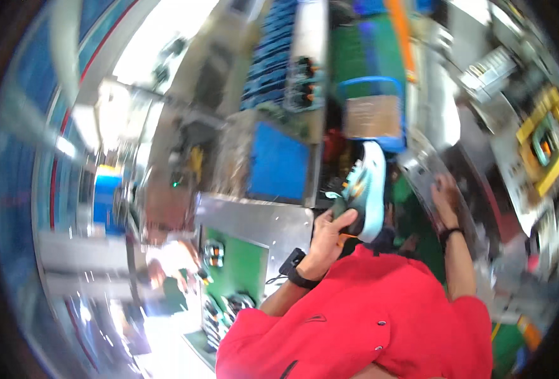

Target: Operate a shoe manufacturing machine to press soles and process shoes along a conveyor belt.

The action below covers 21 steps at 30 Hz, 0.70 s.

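Observation:
My left hand point(331, 239) is closed around the heel of a sneaker point(370, 189) with a dark upper and a pale mint and white sole. The shoe stands out ahead of my chest, toe pointing away and sole side facing right. A dark band with a small black box circles my left wrist. Lower at the right, my right hand point(445, 201) lies by the edge of a grey metal machine panel point(422, 178), fingers somewhat apart and nothing seen in them. Motion blurs its fingertips.
A blue-framed cart point(373, 136) carrying a brown board is straight ahead. Left of it are a blue panel point(279, 163) and a metal table point(254, 218). More shoes point(213, 252) lie on a green surface at lower left. A yellow fixture point(548, 142) holds a shoe far right.

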Tool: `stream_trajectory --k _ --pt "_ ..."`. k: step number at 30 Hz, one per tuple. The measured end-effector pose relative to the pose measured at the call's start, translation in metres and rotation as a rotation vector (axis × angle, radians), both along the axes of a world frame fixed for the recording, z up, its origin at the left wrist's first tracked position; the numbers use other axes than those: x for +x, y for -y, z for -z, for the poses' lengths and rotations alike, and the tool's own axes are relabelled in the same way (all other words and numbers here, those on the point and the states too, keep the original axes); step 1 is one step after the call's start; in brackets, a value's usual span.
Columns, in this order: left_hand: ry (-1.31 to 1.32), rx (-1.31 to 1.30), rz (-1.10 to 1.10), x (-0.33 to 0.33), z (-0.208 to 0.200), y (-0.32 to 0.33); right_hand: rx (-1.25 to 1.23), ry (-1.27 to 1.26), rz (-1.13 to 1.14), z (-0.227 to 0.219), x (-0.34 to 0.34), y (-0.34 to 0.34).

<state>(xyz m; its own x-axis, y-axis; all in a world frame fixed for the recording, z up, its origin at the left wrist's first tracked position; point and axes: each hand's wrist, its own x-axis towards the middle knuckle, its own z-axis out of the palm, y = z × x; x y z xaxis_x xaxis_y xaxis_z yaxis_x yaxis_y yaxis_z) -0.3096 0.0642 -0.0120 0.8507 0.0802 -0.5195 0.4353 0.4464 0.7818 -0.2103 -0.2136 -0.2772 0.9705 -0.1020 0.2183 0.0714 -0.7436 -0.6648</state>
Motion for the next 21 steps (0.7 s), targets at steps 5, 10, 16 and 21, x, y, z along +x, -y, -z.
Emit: stream_trajectory --k 5,10,16,21 --pt "-0.045 -0.047 -0.237 -0.049 0.051 -0.065 0.048 -0.034 -0.118 0.041 0.010 0.017" --pt "-0.264 0.120 -0.599 -0.110 0.115 -0.150 0.209 -0.206 -0.240 0.037 0.059 0.036" --pt "-0.423 0.175 -1.116 -0.200 0.236 -0.296 0.379 0.158 -0.565 -0.187 0.173 -0.160" --pt "-0.501 0.368 -1.400 -0.284 0.289 -0.413 -0.113 0.496 -0.919 -0.408 0.197 -0.420"
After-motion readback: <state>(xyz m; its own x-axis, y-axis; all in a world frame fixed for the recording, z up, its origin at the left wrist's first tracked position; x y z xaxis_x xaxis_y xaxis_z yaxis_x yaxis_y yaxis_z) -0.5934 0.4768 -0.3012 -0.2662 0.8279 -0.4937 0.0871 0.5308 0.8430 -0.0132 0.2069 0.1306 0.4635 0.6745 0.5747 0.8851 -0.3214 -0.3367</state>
